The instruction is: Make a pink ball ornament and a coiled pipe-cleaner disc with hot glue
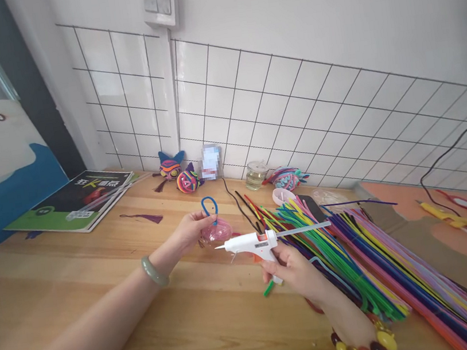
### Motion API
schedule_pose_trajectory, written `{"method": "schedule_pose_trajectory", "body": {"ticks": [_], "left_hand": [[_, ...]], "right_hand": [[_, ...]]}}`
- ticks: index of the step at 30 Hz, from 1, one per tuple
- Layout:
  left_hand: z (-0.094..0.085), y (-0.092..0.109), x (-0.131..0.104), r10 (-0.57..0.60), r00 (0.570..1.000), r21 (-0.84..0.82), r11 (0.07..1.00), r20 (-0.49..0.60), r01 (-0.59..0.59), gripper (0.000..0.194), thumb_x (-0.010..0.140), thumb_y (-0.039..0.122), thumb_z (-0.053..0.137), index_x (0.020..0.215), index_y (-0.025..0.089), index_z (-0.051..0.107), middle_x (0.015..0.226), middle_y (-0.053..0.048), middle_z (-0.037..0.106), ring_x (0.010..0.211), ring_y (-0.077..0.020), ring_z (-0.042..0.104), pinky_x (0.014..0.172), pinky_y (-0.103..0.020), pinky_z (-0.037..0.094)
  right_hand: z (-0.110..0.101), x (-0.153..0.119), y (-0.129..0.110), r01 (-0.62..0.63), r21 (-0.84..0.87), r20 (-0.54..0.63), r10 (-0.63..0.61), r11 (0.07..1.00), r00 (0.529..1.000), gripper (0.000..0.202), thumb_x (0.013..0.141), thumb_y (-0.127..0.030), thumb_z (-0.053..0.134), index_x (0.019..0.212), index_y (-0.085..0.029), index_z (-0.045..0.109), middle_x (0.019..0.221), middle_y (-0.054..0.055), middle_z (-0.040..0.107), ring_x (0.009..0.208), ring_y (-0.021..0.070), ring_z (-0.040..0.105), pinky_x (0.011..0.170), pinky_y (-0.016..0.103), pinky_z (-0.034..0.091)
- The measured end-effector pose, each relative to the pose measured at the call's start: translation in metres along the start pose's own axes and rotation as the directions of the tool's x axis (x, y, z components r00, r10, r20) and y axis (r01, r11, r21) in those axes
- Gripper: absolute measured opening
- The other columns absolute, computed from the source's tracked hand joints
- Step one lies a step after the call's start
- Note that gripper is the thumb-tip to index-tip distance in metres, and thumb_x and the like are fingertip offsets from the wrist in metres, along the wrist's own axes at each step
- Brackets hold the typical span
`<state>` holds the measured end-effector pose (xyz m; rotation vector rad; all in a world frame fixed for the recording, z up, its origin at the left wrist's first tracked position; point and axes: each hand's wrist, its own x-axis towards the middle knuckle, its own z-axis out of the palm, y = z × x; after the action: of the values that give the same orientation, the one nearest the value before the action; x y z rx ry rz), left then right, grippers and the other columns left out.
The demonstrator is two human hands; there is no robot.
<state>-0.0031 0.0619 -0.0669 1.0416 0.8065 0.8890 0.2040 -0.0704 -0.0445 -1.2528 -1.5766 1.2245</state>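
My left hand, with a green bangle on its wrist, pinches a blue pipe cleaner loop that stands upright above the fingertips. A pink translucent object lies just beside and behind these fingers. The fingers of my right hand are wrapped round the handle of a white glue gun. Its nozzle points left, below the pink object, and a clear glue stick sticks out of its back. Below the gun lies a short green piece on the wooden table.
Bundles of coloured pipe cleaners cover the right side. Striped craft figures, a phone and a glass jar stand along the wall. Magazines and a purple tassel lie left. A yellow tool lies far right.
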Motion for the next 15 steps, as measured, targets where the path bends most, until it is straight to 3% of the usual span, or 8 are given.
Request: {"method": "schedule_pose_trajectory", "body": {"ticks": [5,9,15], "left_hand": [[0.003,-0.001,0.000,0.033,0.999,0.015,0.999,-0.029,-0.033,0.025,0.062,0.033,0.071,0.068,0.011,0.060,0.044,0.000,0.057,0.032,-0.0082,0.047,0.030,-0.017,0.033],[0.006,0.000,-0.002,0.073,0.997,0.013,0.997,-0.039,-0.072,0.023,0.062,0.032,0.071,0.068,0.012,0.061,0.046,-0.001,0.060,0.033,-0.0085,0.050,0.033,-0.017,0.036],[0.005,-0.005,0.003,0.140,0.989,-0.040,0.989,-0.041,-0.142,0.025,0.057,0.029,0.075,0.071,0.012,0.063,0.068,-0.005,0.068,0.055,-0.0127,0.061,0.052,-0.022,0.048]], "right_hand": [[0.006,0.002,0.003,0.114,-0.162,-0.161,-0.141,0.980,0.977,0.032,0.081,-0.033,0.050,0.108,-0.016,0.051,0.084,0.004,0.060,0.063,0.0124,0.054,0.063,0.026,0.047],[0.007,0.002,0.014,0.140,-0.376,-0.255,-0.247,0.916,0.935,0.030,0.082,-0.033,0.048,0.105,-0.015,0.054,0.076,0.004,0.062,0.064,0.0152,0.056,0.064,0.028,0.048],[0.010,0.002,0.022,0.190,-0.637,-0.243,-0.428,0.747,0.870,0.031,0.085,-0.031,0.046,0.111,-0.016,0.051,0.095,0.010,0.063,0.085,0.0213,0.060,0.076,0.034,0.049]]}}
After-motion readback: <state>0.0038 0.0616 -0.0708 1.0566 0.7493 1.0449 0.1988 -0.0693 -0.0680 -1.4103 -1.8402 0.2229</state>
